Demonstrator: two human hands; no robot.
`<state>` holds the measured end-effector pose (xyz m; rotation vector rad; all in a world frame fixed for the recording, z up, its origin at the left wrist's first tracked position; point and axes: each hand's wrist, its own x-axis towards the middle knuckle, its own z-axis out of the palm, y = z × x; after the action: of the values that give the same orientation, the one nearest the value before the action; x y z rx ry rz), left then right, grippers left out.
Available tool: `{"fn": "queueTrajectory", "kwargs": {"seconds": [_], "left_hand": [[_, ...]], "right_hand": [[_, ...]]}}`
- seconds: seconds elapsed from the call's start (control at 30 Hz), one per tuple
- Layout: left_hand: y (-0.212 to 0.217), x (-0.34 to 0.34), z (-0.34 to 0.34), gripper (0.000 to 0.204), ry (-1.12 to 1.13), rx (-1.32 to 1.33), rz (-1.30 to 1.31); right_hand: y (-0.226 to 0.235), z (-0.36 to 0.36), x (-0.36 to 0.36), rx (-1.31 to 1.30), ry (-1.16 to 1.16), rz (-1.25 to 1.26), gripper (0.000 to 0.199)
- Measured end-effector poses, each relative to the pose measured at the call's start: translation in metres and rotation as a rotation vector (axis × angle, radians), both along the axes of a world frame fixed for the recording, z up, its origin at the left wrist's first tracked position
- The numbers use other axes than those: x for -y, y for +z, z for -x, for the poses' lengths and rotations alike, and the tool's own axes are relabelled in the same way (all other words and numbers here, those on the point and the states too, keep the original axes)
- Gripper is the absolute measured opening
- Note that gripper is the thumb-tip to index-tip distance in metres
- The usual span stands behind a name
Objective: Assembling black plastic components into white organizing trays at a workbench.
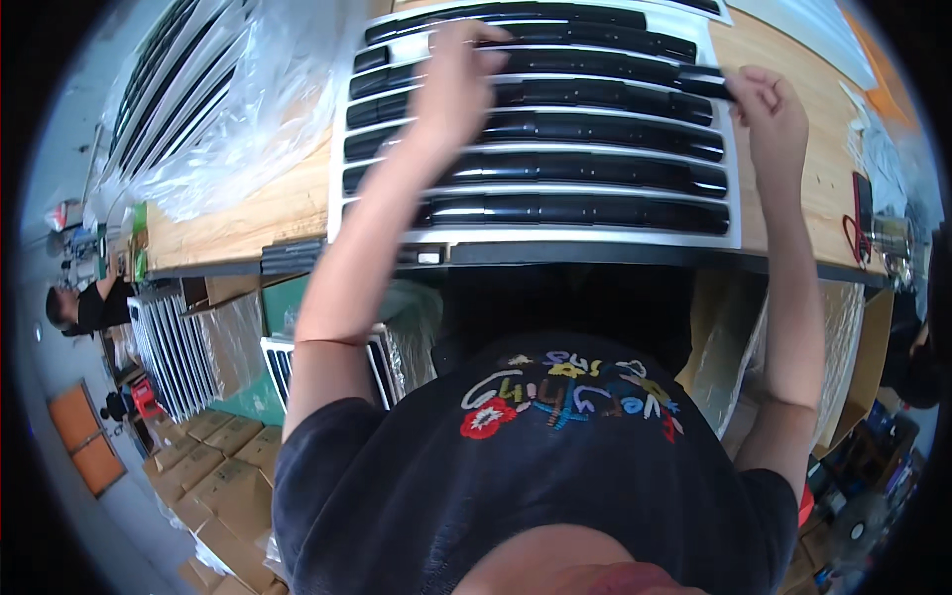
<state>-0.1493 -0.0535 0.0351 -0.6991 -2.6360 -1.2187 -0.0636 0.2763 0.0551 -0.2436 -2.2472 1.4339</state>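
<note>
A large silver car grille [535, 236] with several glossy black horizontal slats lies flat on the wooden workbench [248, 213]. My left hand [458, 74] rests on the upper slats near the grille's middle, fingers curled over a long black strip [595, 61]. My right hand [769, 104] pinches the right end of that same black strip at the grille's right side. Both forearms reach up from below. My black shirt with colourful stitching fills the lower view.
Another grille wrapped in clear plastic [213, 89] lies at the bench's left. Under the bench stand more wrapped grilles [174, 347] and cardboard boxes [213, 461]. A person in black [84, 307] sits at far left. A dark tool with red cable [861, 213] lies at right.
</note>
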Motion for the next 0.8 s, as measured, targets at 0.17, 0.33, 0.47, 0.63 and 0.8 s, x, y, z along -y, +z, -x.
{"fn": "queueTrajectory", "kwargs": {"seconds": [0.17, 0.33, 0.47, 0.63, 0.8], "left_hand": [[-0.009, 0.115, 0.085, 0.03, 0.016, -0.275, 0.799], [-0.008, 0.13, 0.095, 0.019, -0.067, -0.229, 0.847], [0.013, 0.12, 0.087, 0.013, -0.034, -0.266, 0.751], [0.023, 0.073, 0.03, 0.015, -0.111, 0.076, -0.048], [0.024, 0.011, -0.039, 0.026, -0.156, 0.417, -0.572]], "right_hand": [[-0.038, 0.061, -0.079, 0.035, -0.254, -0.168, 0.038], [-0.048, 0.076, -0.082, 0.23, -0.272, -0.209, 0.04], [-0.048, 0.081, -0.079, 0.301, -0.204, -0.279, 0.036], [-0.075, 0.084, -0.083, 0.323, -0.112, -0.188, 0.032], [-0.028, 0.083, -0.012, 0.43, -0.191, -0.215, 0.032]]}}
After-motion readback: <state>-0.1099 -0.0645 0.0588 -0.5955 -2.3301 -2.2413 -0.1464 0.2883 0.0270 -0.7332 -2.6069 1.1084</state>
